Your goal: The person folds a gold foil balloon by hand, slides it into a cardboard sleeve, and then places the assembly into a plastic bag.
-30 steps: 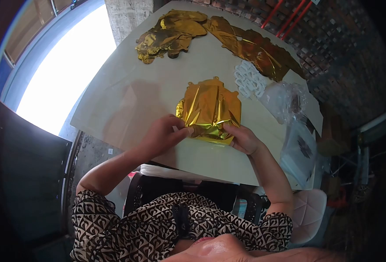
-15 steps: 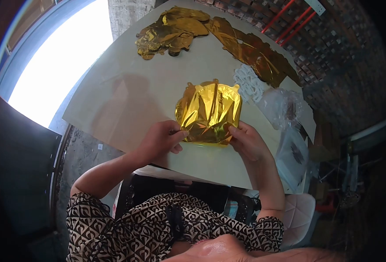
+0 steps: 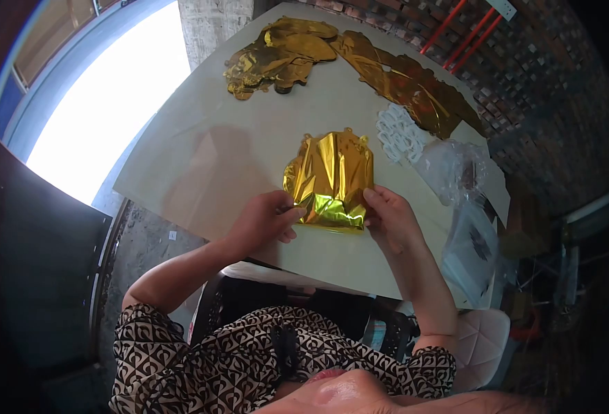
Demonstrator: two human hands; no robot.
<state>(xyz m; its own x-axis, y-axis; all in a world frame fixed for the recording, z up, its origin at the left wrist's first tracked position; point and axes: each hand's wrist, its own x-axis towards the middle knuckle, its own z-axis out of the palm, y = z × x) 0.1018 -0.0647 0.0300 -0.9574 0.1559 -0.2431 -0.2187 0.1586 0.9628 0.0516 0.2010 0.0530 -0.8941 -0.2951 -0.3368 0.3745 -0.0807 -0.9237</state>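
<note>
A flat, folded gold foil balloon lies at the near part of the table, with small rounded tabs along its far edge and a shiny folded band along its near edge. My left hand pinches its near left corner between thumb and fingers. At the right edge, my right hand grips the foil with the thumb on top and the fingers partly hidden beneath.
On the pale table, a pile of gold foil pieces and a long gold foil stack lie at the back. To the right are a white looped bundle, crumpled clear plastic and plastic bags. A quilted chair stands nearby.
The foil balloon has become narrower and flatter, and its near band now catches the light. My hands have come slightly closer together. The whole view has shifted a little.
</note>
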